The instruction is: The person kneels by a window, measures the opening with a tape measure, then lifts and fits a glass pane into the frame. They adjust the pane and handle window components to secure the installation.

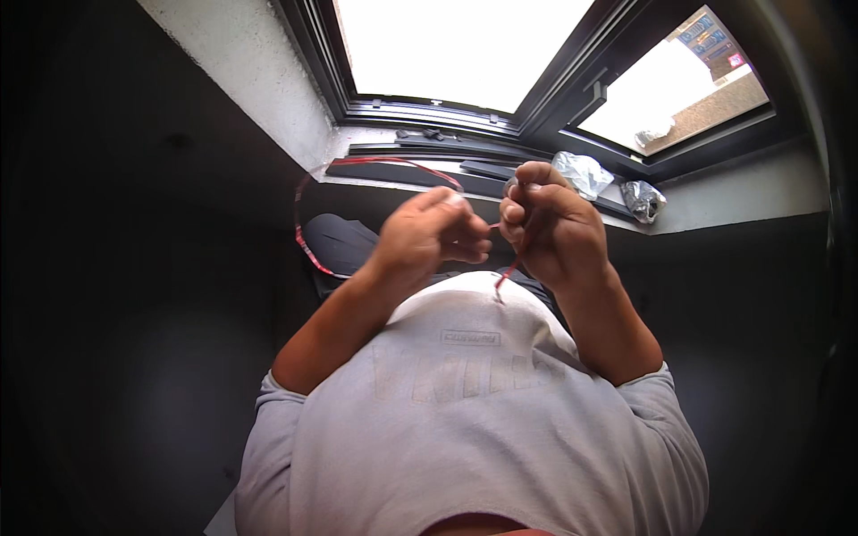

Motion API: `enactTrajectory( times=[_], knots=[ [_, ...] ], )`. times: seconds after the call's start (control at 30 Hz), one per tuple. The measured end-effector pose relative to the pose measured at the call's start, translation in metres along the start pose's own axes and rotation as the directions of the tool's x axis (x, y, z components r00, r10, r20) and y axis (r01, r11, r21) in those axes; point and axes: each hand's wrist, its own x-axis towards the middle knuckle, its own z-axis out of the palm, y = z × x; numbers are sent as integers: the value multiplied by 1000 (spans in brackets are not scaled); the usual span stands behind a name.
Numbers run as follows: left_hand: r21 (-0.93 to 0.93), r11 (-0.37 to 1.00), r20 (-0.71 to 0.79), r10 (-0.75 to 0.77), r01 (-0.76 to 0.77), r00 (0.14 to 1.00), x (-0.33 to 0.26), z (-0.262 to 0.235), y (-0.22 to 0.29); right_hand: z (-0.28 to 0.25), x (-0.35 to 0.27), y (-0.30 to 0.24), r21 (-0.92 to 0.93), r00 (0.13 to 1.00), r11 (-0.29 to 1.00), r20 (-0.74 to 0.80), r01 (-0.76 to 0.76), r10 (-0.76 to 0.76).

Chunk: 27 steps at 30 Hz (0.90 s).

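Note:
A thin red cord or wire [384, 161] arcs out to the left from my left hand [424, 234] and bends down past my knee. My left hand is closed, with the cord running in at its thumb and index finger. Close beside it, my right hand [563, 228] is raised, its fingers pinched together. A short stretch of the cord shows between both hands, and a loose red end [506, 273] hangs below the right palm in front of my light shirt. Something small and greyish [511, 186] shows at the right fingertips; its kind is not clear.
Beyond my hands is a dark-framed window [429, 107] with a handle [599, 91]. On its sill lie dark strips [393, 173], a clear plastic bundle [583, 173] and a smaller dark wrapped bundle [643, 201]. My dark-clothed knee [335, 243] is below the sill.

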Motion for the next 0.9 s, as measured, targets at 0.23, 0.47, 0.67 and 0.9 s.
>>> enactTrajectory(
  times=[0.23, 0.47, 0.67, 0.9],
  knots=[
    [-201, 937, 143, -260, 286, 955, 8, 2, -24, -8, 21, 14, 48, 976, 979, -101, 197, -192],
    [-116, 950, 212, -263, 291, 941, 12, -8, -29, -19, 26, 22, 2, 973, 989, -178, 147, -144],
    [-43, 963, 90, -261, 266, 961, 12, -1, -28, -14, 22, 31, -35, 980, 996, -180, 78, -83],
    [-13, 955, 137, -290, 295, 947, 2, -5, -16, -47, 24, 25, -738, 996, 671, 92, 74, -9]
  ],
)
